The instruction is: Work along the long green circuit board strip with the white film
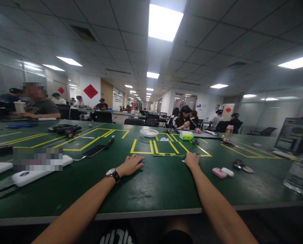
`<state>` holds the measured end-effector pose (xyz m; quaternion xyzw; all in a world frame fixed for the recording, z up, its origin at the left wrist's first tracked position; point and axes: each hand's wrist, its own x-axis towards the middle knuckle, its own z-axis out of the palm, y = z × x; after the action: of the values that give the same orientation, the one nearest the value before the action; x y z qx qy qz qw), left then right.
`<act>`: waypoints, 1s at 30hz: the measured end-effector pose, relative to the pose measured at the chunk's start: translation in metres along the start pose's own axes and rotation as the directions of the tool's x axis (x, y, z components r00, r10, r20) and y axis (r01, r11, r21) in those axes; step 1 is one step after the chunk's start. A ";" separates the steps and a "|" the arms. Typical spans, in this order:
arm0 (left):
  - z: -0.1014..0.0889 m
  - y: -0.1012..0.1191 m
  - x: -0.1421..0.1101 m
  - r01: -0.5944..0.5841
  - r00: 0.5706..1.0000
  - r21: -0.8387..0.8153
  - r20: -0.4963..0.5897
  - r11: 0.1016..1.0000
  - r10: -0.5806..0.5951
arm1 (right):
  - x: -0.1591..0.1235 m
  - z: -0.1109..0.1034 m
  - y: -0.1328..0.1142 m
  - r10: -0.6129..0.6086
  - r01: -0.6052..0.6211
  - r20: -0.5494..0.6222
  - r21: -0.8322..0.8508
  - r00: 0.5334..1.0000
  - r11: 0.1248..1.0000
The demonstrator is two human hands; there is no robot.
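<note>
My left hand (pixel 131 165) lies on the green table with its fingers stretched out, holding nothing. A watch with a dark strap (pixel 113 175) is on that wrist. A thin green strip (pixel 168 155), which looks like a narrow circuit board, runs left to right along the yellow tape outlines. My right hand (pixel 192 160) is at the right part of this strip, fingers bent down around it; the fingertips are partly hidden. A small white piece shows beside its thumb. Beyond the strip stand a clear round dish (pixel 149 133) and a green and white packet (pixel 186 136).
Left of me lie a black phone (pixel 94 150) on a cable and a white power strip (pixel 43 170). To the right are a pink case (pixel 219 173), a dark shiny object (pixel 239 164) and a water bottle (pixel 300 173). Several people sit at tables farther back.
</note>
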<state>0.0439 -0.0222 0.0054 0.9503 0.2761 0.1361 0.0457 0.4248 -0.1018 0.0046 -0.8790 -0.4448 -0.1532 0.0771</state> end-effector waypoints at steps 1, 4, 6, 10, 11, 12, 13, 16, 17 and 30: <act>-0.001 0.001 0.000 0.003 1.000 -0.001 0.005 1.000 -0.003 | 0.000 0.000 0.000 0.000 0.000 0.004 0.000 1.000 1.000; -0.002 0.003 -0.001 0.013 1.000 -0.001 0.012 1.000 -0.013 | -0.001 0.000 0.000 -0.007 0.007 0.012 0.001 1.000 1.000; -0.002 0.003 -0.002 0.014 1.000 -0.004 0.011 1.000 -0.014 | -0.002 -0.001 0.000 -0.015 0.015 0.013 0.002 1.000 1.000; -0.003 0.004 -0.003 0.009 1.000 -0.005 0.013 1.000 -0.009 | -0.006 -0.002 0.000 -0.026 0.025 0.015 0.009 1.000 1.000; -0.003 0.004 -0.003 0.009 1.000 -0.005 0.014 1.000 -0.009 | -0.006 -0.003 0.000 -0.029 0.029 0.016 0.012 0.999 1.000; -0.004 0.005 -0.003 0.010 1.000 -0.006 0.015 1.000 -0.009 | -0.007 -0.003 0.000 -0.033 0.033 0.017 0.014 0.999 0.999; -0.004 0.006 -0.004 0.011 1.000 -0.007 0.016 1.000 -0.011 | -0.007 -0.003 0.000 -0.037 0.037 0.018 0.017 0.999 0.999; -0.006 0.008 -0.004 0.015 1.000 -0.009 0.020 1.000 -0.015 | -0.006 -0.002 0.001 -0.047 0.047 0.028 0.026 0.998 0.999; -0.006 0.008 -0.004 0.016 1.000 -0.012 0.021 1.000 -0.016 | -0.005 -0.001 0.001 -0.050 0.049 0.033 0.029 0.998 0.998; -0.007 0.006 -0.005 -0.013 1.000 -0.012 0.020 1.000 0.014 | 0.004 0.002 0.003 -0.111 0.108 0.031 0.076 0.993 0.991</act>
<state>0.0407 -0.0297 0.0115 0.9532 0.2684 0.1287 0.0533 0.4302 -0.1004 0.0036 -0.8524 -0.4990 -0.1253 0.0932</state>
